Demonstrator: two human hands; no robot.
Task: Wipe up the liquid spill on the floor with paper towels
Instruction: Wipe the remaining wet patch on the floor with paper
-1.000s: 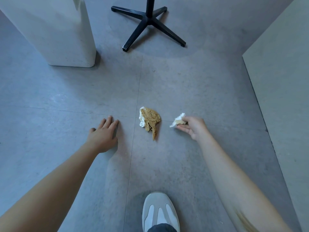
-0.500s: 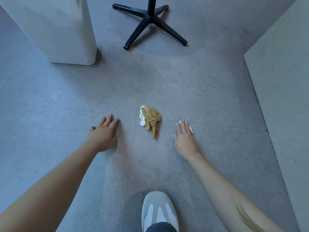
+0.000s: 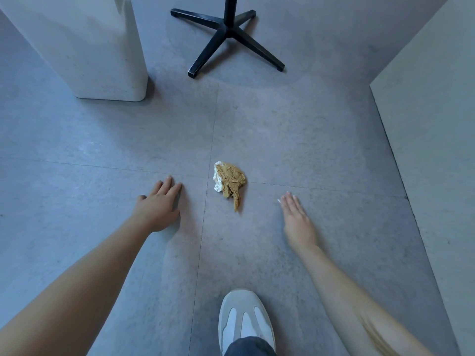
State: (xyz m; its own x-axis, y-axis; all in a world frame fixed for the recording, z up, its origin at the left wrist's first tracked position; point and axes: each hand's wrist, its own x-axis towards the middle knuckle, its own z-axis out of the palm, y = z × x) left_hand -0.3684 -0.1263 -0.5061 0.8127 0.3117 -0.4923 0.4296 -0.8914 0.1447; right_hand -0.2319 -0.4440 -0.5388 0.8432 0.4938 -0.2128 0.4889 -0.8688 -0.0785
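- Now the left hand point(image 3: 156, 209) rests flat on the floor point(image 3: 77, 150), its fingers point(image 3: 167, 186) straight and a little spread, holding nothing.
- The right hand point(image 3: 298, 222) lies palm down on the floor too, with fingers point(image 3: 289, 204) straight and close together, released. It is a bit blurred, and I cannot tell if anything is under it.
- A crumpled towel point(image 3: 230, 181) lies on the floor between the two hands, touching neither, where the tile seams cross. It is mostly brown, with a white edge on its left side.
- A grey shoe point(image 3: 244, 322) stands on the floor at the bottom edge, between the forearms.
- Farther away are a black stand base point(image 3: 228, 34) and, left of it, a white block point(image 3: 90, 47). A pale wall point(image 3: 437, 124) is on the right.
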